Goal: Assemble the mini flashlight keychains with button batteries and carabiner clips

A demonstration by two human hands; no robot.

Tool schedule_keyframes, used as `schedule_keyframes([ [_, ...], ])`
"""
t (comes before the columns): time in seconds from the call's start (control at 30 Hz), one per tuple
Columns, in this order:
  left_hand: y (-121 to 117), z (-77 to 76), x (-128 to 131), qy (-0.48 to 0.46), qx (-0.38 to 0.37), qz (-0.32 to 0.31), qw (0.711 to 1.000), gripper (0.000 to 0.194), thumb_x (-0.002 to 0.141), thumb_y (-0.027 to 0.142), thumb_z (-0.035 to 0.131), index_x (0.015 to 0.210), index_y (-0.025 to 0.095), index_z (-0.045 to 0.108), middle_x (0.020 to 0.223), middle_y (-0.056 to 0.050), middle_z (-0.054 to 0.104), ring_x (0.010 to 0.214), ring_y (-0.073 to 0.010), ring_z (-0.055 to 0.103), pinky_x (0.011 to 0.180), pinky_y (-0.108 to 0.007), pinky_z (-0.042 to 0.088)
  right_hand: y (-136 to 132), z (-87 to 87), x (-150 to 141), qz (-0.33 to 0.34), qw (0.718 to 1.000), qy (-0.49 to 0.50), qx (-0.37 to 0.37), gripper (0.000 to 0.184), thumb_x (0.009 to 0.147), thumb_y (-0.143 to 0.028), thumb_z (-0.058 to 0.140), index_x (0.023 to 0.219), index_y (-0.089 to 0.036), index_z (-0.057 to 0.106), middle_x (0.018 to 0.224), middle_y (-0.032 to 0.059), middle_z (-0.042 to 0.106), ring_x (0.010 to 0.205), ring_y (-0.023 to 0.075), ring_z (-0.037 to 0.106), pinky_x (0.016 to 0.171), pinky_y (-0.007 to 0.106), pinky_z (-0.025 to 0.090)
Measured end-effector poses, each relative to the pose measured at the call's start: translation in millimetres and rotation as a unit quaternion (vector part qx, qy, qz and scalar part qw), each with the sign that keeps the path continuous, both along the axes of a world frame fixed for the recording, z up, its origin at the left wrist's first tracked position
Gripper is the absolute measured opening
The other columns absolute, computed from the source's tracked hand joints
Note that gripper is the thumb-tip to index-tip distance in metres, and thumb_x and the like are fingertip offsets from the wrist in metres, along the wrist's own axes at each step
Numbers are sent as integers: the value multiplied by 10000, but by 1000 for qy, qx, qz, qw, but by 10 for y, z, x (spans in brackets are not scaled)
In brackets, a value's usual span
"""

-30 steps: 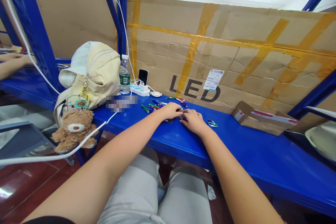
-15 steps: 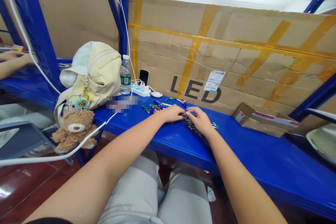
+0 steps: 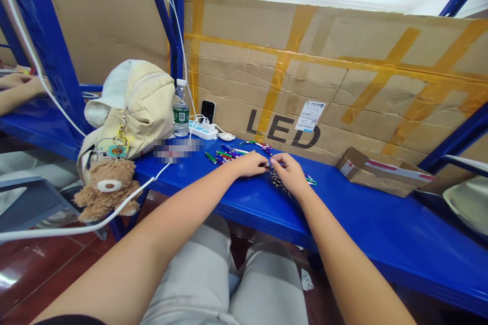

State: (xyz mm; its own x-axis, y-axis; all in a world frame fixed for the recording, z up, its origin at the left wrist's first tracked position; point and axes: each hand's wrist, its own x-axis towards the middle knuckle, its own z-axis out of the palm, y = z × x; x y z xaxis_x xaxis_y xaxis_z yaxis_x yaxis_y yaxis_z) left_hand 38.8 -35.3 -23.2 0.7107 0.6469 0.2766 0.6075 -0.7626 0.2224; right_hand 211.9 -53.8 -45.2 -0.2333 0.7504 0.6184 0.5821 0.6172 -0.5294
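Note:
Over the blue tabletop my left hand [image 3: 253,164] and my right hand [image 3: 288,168] meet with fingertips almost touching. Both are closed in a pinch on something small that I cannot make out. Under the right hand lies a cluster of small dark and pale metallic pieces [image 3: 279,182], partly hidden by its fingers. Behind the left hand is a loose pile of slim coloured sticks [image 3: 224,154] in green, red, blue and purple. More of these small pieces [image 3: 263,147] lie beyond the fingers. A green loop [image 3: 311,181] shows just right of the right hand.
A cream backpack [image 3: 147,99] with a teddy bear [image 3: 110,188] stands left, beside a water bottle [image 3: 181,109], power strip [image 3: 202,131] and phone [image 3: 208,110]. An open cardboard box [image 3: 385,175] is at right. A cardboard wall [image 3: 236,71] closes the back. Another person's arm [image 3: 23,94] shows far left.
The view has shifted very slightly. My fingertips have made a small movement over the metallic cluster, and both hands stay pinched in almost the same place.

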Motion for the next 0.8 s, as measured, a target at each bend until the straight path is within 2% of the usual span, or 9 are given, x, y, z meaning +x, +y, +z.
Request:
schedule_keyframes([
  [0.1, 27, -22, -12, -15, -3, 5, 1000, 178, 845, 238, 515, 824, 140, 662, 802, -45, 674, 696, -157, 559, 664, -238, 381, -37, 28, 12, -7, 999, -6, 34, 187, 870, -335, 475, 809, -201, 590, 898, 59, 616, 867, 187, 568, 763, 329, 445],
  [0.23, 28, -26, -26, -26, -10, 29, 999, 178, 833, 220, 508, 819, 136, 664, 789, -46, 671, 670, -153, 560, 630, -234, 385, -73, 48, 11, 25, 996, -53, 65, 161, 875, -302, 479, 818, -209, 597, 907, 60, 615, 897, 193, 568, 809, 336, 443],
  [0.37, 7, -12, -28, -22, -15, 39, 999, 186, 830, 229, 508, 795, 136, 666, 743, -41, 662, 643, -153, 553, 605, -234, 381, -85, 51, 4, 32, 993, -83, 83, 143, 871, -276, 486, 840, -209, 609, 924, 65, 605, 923, 195, 564, 866, 351, 433],
  [0.47, 7, -12, -28, -20, -16, 41, 999, 182, 830, 231, 514, 804, 143, 671, 751, -38, 665, 653, -153, 558, 607, -233, 381, -82, 53, 5, 28, 993, -82, 85, 135, 867, -264, 484, 848, -208, 606, 925, 62, 606, 918, 193, 563, 854, 346, 436],
  [0.6, 35, -26, -32, -23, -12, 50, 998, 207, 847, 257, 510, 847, 136, 679, 807, -58, 677, 701, -166, 578, 629, -239, 390, -51, 26, 23, -15, 994, -95, 58, 127, 849, -269, 500, 890, -197, 596, 927, 65, 614, 907, 200, 561, 816, 343, 443],
  [0.8, 71, -39, -36, -21, -12, 54, 998, 226, 856, 261, 504, 919, 146, 688, 880, -63, 690, 784, -172, 604, 659, -233, 406, -1, -72, 67, -78, 968, -234, -48, 178, 826, -272, 539, 933, -201, 663, 1031, 98, 603, 994, 227, 549, 899, 370, 405],
])
